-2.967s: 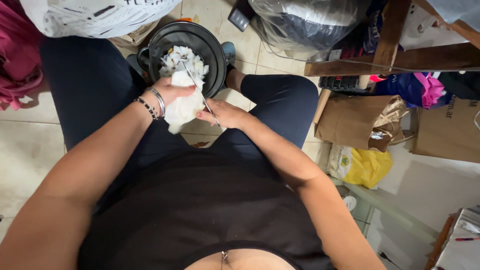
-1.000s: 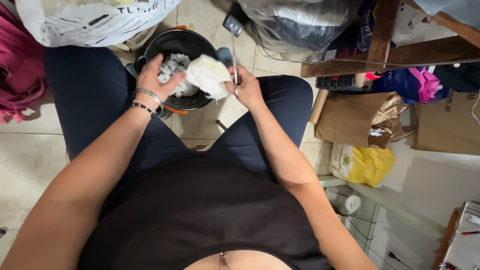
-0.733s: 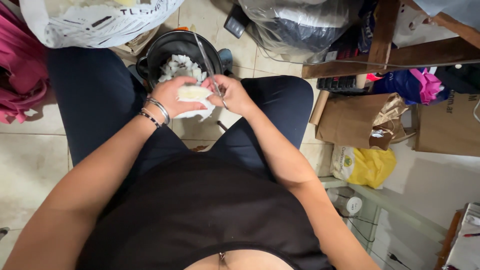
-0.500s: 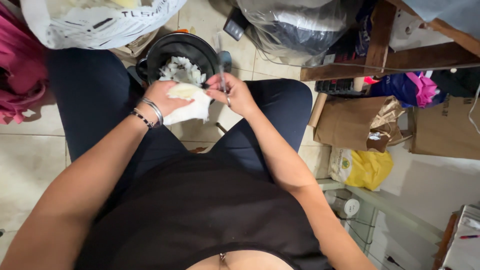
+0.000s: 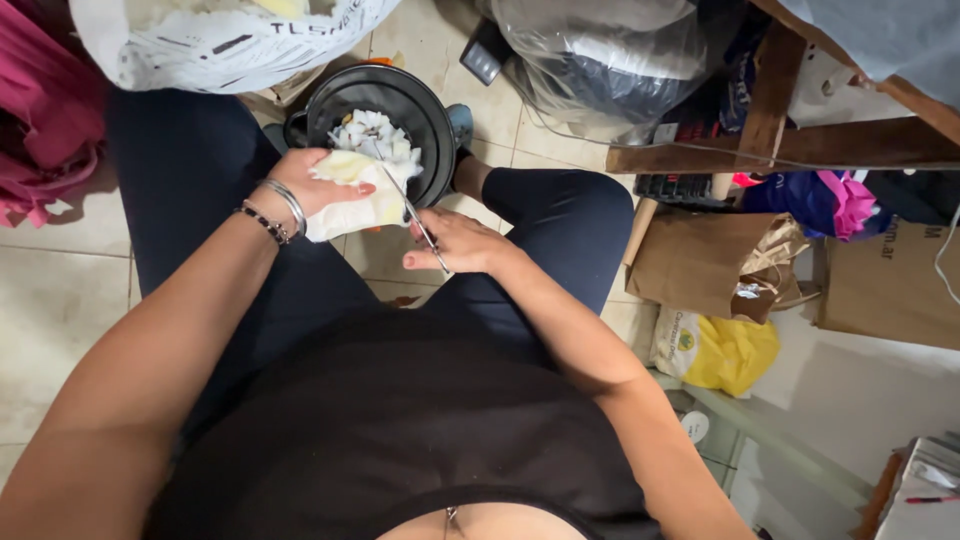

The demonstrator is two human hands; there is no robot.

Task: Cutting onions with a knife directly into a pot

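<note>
The left hand (image 5: 310, 185) grips a soft white and pale-yellow piece of cloth (image 5: 362, 190), its fingers curled tight around the bunched material, just in front of the near rim of the round black bucket (image 5: 432, 120) that stands on the tiled floor (image 5: 40, 290) between the person's knees. The right hand (image 5: 462, 240) holds thin metal scissors (image 5: 405, 205), fingers closed through the handles; whether the blades are parted cannot be told. The scissors' long axis runs on a slant from the right hand up and away toward the bucket, the tips lying over the cloth's right edge, so the cloth sits directly to the left of the blades and touches them. White cloth scraps (image 5: 372, 130) fill the bucket's bottom. The left hand is nearer the bucket; the right is a little nearer the body. Beyond the bucket, a white plastic bag (image 5: 220, 45) and a clear plastic bag (image 5: 600, 60) crowd the far side; open room lies over the bucket and the lap.
</note>
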